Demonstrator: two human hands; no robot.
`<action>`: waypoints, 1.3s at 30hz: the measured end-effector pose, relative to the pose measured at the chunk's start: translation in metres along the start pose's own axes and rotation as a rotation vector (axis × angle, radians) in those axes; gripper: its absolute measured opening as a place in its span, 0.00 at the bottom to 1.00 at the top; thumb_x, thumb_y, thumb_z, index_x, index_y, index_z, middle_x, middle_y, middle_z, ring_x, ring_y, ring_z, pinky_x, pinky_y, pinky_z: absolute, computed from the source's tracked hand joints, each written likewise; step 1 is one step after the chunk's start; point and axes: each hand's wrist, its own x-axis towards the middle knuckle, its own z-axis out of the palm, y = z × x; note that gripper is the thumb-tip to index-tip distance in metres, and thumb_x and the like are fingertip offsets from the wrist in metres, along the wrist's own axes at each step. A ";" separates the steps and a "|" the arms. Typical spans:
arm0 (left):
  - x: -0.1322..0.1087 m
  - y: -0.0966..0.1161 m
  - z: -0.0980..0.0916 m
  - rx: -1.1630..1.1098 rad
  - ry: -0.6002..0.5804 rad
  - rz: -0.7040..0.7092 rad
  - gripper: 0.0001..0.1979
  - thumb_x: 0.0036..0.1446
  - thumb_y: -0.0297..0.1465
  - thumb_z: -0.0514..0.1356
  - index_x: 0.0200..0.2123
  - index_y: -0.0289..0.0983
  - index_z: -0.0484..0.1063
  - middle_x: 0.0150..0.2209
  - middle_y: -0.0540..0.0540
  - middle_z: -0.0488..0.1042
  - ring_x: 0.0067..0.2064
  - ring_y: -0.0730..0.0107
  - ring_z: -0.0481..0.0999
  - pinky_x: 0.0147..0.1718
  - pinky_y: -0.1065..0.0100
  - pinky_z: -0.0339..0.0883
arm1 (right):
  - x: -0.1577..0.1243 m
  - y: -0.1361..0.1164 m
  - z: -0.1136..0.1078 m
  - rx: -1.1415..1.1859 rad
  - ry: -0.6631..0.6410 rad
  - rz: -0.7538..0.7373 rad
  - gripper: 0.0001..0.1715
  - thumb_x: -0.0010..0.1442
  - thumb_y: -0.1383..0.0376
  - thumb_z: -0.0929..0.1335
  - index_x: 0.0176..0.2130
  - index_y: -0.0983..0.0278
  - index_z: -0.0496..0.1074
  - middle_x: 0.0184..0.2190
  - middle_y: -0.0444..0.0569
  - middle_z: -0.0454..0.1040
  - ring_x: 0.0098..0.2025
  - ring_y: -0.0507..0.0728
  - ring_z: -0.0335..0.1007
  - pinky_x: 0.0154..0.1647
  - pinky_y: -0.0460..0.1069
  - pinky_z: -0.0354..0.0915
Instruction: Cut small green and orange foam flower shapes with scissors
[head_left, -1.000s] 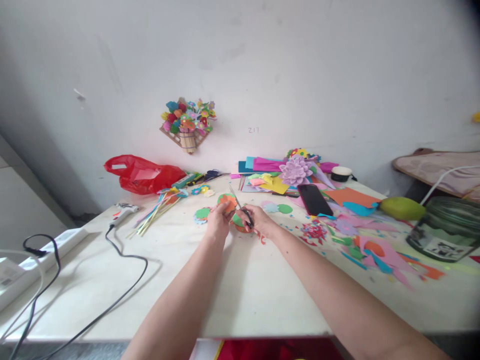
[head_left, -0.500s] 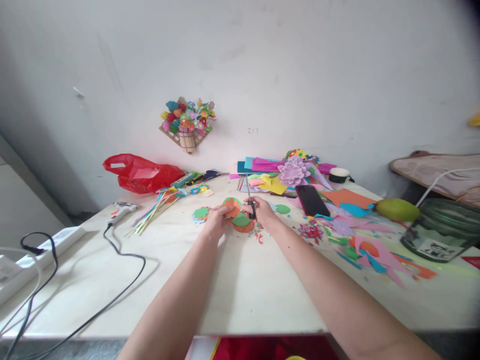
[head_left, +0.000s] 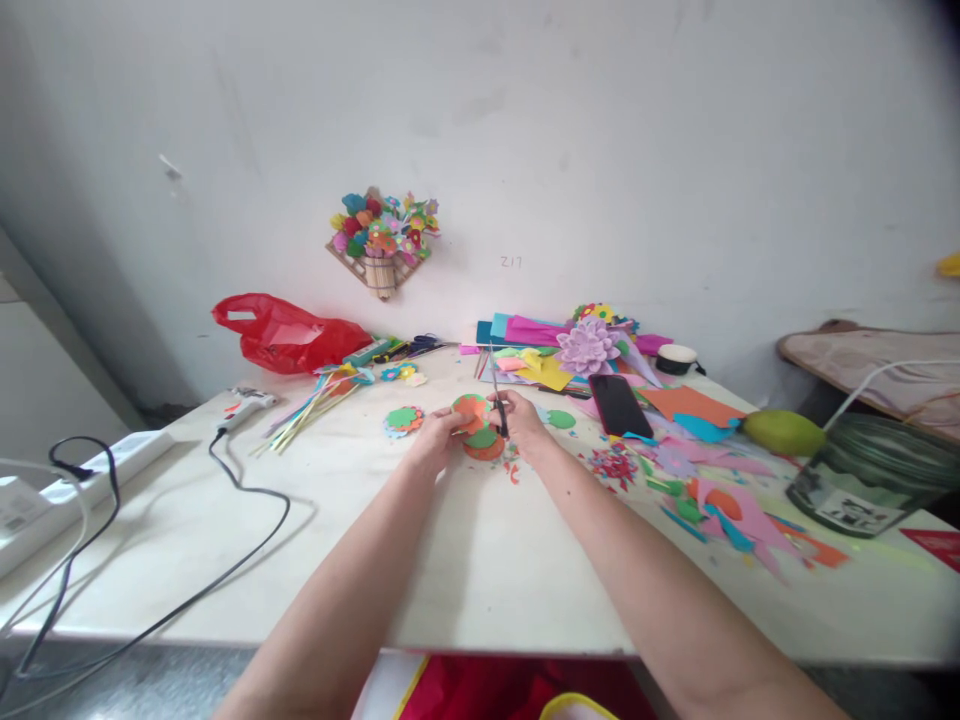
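Left hand (head_left: 437, 437) pinches orange-and-green cutout (head_left: 472, 408) while right hand's (head_left: 519, 420) grip is closed around black-handled scissors (head_left: 502, 414).
The cutout sits between the hands, near the desk's (head_left: 510, 560) middle, just beyond a green piece (head_left: 480, 439) and an orange piece (head_left: 484, 453).

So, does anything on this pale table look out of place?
Yes: the smooth, yellow-green, oval, fruit-like object beside the greenish glass jar looks odd among multicoloured craft scraps. The mostly red heap of tiny shreds also looks like a loose spill.
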 end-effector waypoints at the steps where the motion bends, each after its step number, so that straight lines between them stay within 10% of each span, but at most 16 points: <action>1: 0.000 0.000 0.000 -0.008 0.007 0.004 0.05 0.36 0.20 0.65 0.21 0.32 0.74 0.23 0.43 0.76 0.25 0.69 0.75 0.25 0.70 0.68 | -0.001 0.000 0.002 0.004 0.008 0.013 0.21 0.37 0.66 0.72 0.34 0.64 0.66 0.18 0.36 0.65 0.20 0.48 0.62 0.21 0.44 0.56; 10: 0.000 -0.001 -0.001 -0.082 0.029 0.028 0.05 0.37 0.22 0.66 0.22 0.33 0.73 0.23 0.46 0.76 0.26 0.68 0.75 0.31 0.67 0.70 | -0.002 0.003 0.006 0.034 0.022 0.043 0.21 0.41 0.64 0.74 0.34 0.64 0.65 0.17 0.39 0.67 0.17 0.49 0.65 0.14 0.41 0.53; 27: 0.005 0.008 0.002 -0.349 0.307 0.039 0.05 0.46 0.20 0.60 0.23 0.34 0.70 0.20 0.48 0.75 0.24 0.72 0.77 0.26 0.75 0.70 | -0.016 0.005 0.009 -0.172 -0.363 0.055 0.21 0.52 0.49 0.68 0.32 0.65 0.65 0.20 0.44 0.70 0.19 0.50 0.67 0.11 0.41 0.53; 39: 0.008 0.004 0.002 -0.375 0.309 0.043 0.04 0.45 0.21 0.61 0.26 0.35 0.70 0.23 0.47 0.75 0.27 0.68 0.78 0.28 0.72 0.71 | -0.017 0.010 0.013 -0.248 -0.344 0.018 0.18 0.54 0.51 0.66 0.31 0.63 0.65 0.19 0.40 0.67 0.18 0.48 0.62 0.13 0.41 0.52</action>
